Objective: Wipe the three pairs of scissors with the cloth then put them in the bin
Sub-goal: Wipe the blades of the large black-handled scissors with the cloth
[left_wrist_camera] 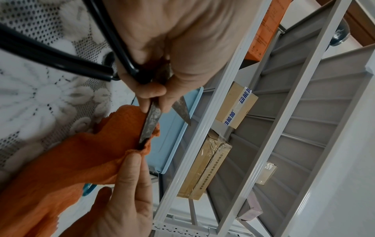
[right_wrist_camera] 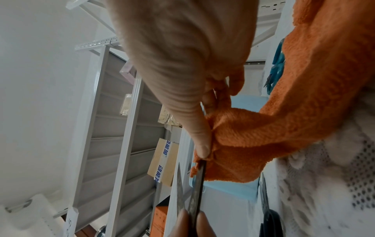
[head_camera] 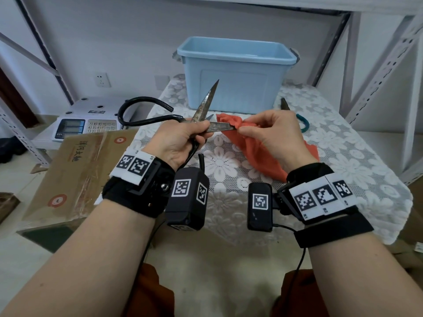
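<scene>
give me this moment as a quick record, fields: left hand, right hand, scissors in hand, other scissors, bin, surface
left hand: left hand grips the black-handled scissors near the pivot
right hand: right hand pinches the orange cloth around the tip of the lower blade
scissors in hand: blades spread open, rusty, one pointing up towards the bin
other scissors: teal-handled scissors lie on the table behind the right hand; a third pair is barely visible
bin: blue bin stands open at the back; inside not visible
surface: lace tablecloth
</scene>
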